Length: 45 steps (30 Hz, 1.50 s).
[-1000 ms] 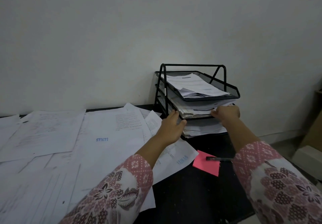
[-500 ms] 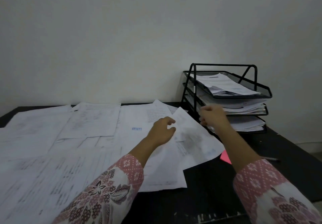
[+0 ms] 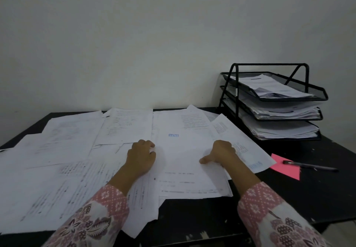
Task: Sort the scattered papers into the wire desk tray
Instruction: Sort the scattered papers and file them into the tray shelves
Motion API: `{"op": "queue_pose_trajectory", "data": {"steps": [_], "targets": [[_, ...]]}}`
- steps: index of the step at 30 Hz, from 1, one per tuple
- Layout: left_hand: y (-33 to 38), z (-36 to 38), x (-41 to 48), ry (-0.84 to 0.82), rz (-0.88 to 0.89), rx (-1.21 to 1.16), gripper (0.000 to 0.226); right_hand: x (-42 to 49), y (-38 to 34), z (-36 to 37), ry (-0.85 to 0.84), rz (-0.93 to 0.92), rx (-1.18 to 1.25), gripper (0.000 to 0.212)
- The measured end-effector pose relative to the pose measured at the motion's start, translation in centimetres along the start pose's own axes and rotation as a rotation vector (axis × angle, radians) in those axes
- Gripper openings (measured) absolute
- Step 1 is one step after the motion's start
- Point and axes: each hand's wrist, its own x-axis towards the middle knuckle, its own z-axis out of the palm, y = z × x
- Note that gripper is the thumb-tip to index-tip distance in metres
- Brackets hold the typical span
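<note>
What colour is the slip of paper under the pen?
Pink. The slip of paper lies under the pen on the black desk, clearest in the head view.

Office — paper-strewn desk [image 3: 192, 218], wire tray [image 3: 292, 98]

My left hand [image 3: 141, 157] and right hand [image 3: 222, 153] are bare: no rings, no watch, nothing on the fingers or wrists that I can see. Back from the fingers, past the bare forearms, my sleeves begin. Each cuff, left [image 3: 113, 198] and right [image 3: 259, 198], is a pink band printed with small white flower-like motifs set in a regular grid. Behind the cuffs, farther from my fingers, the cloth turns pale, nearly white, with larger dark maroon flowers and leaves scattered across it. Both sleeves match and hang loose.
</note>
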Motion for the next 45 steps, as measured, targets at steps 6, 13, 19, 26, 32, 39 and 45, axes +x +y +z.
{"op": "queue_pose_trajectory", "data": {"steps": [6,13,19,26,32,39,45], "targets": [[-2.1,-1.8,0.4,-0.243,0.143,0.05,0.049,-0.7,-0.5,-0.5,-0.007,0.007,0.13,0.079],[-3.0,-3.3,1.3,-0.366,0.207,0.004,0.024,-0.8,-0.7,0.2,0.028,0.003,0.361,0.04],[-1.3,-3.8,2.8,-0.228,0.2,-0.142,0.026,-0.1,0.6,-0.3,0.081,0.019,0.671,0.04],[1.3,-2.9,4.7,0.129,-0.113,-0.5,0.032,0.0,1.6,0.0,0.01,0.066,0.918,0.02],[2.2,-1.4,4.8,0.148,-0.414,-0.663,0.041,-0.2,1.2,0.1,-0.125,0.025,1.058,0.047],[1.4,-1.4,4.7,0.14,-0.401,-0.667,0.048,-0.1,0.7,0.9,-0.159,-0.166,0.965,0.043],[0.5,-2.1,4.2,0.111,-0.364,-0.88,0.062,0.8,0.2,-0.3,-0.02,-0.182,1.19,0.042]]}}
